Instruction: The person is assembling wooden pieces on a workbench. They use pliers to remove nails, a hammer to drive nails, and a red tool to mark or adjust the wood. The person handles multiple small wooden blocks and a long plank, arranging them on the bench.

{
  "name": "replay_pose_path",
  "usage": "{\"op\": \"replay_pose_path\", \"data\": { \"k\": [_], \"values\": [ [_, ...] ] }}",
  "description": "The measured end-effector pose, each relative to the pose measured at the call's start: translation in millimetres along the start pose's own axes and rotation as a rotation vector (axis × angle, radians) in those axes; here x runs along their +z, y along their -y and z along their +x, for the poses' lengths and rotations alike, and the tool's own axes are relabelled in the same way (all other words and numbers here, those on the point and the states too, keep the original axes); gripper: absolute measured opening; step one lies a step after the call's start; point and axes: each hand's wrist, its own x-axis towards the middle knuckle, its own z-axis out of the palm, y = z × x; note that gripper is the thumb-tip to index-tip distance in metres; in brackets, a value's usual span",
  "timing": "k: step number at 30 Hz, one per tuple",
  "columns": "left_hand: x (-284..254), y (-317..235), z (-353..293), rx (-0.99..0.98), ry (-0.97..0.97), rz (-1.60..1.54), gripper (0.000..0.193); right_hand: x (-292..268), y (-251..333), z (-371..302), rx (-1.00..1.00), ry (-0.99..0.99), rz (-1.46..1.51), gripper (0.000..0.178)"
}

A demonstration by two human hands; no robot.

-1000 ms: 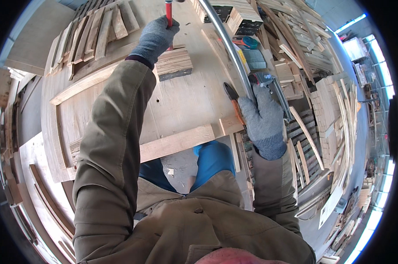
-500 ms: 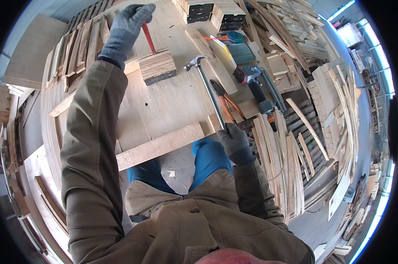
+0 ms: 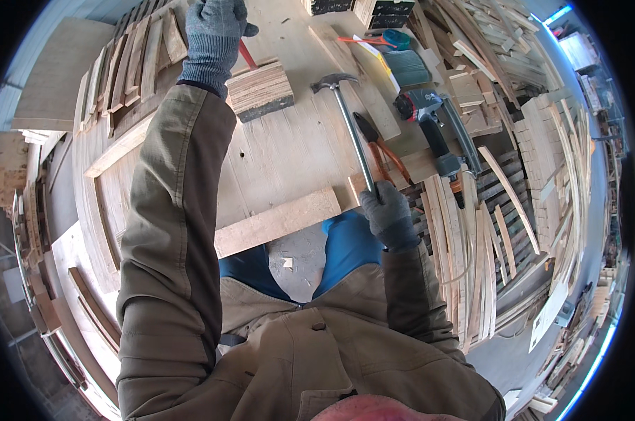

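My left hand [image 3: 215, 31], in a grey knit glove, is closed round a slim red bar [image 3: 247, 55] at the far edge of the view. The bar's lower end meets the far side of a block of stacked wood layers [image 3: 261, 91] with a dark near face; its tip is hidden. My right hand [image 3: 388, 216], also gloved, grips the lower handle of a claw hammer [image 3: 350, 123]. The hammer's head lies out over the plywood worktop [image 3: 282, 154], right of the block. Beside its shaft are orange-handled pliers [image 3: 380, 147].
A cordless power tool [image 3: 433, 126] lies right of the pliers, near a teal tape roll [image 3: 396, 38]. A light board [image 3: 282, 221] runs along the worktop's near edge. Wood strips [image 3: 454, 252] are piled at right, and more slats [image 3: 135, 70] lie at far left.
The view has shifted, so the worktop sits higher and further right. My left hand has come lower along the red bar, towards the block. My right hand still holds the hammer.
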Motion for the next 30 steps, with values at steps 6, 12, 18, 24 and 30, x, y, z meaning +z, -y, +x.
{"op": "replay_pose_path", "data": {
  "k": [6, 12, 18, 24, 30],
  "values": [
    [-17, 35, -27, 0.141, 0.135, 0.021, 0.047, 1, 5, 3, 0.049, 0.010, 0.013, 0.017],
    [13, 63, -106, 0.398, 0.492, 0.517, 0.038, -11, 20, 1, 0.140, 0.060, -0.099, 0.022],
    [-5, 54, -92, 0.097, 0.510, 0.317, 0.042, -9, 20, 11, 0.311, 0.143, -0.028, 0.025],
    [-6, 52, -94, 0.136, 0.481, 0.456, 0.042, -6, 15, 8, 0.189, 0.068, -0.060, 0.026],
    [-29, -11, -89, 0.179, 0.313, 0.349, 0.037, -5, 16, 9, 0.238, 0.092, -0.017, 0.031]
  ]
}}
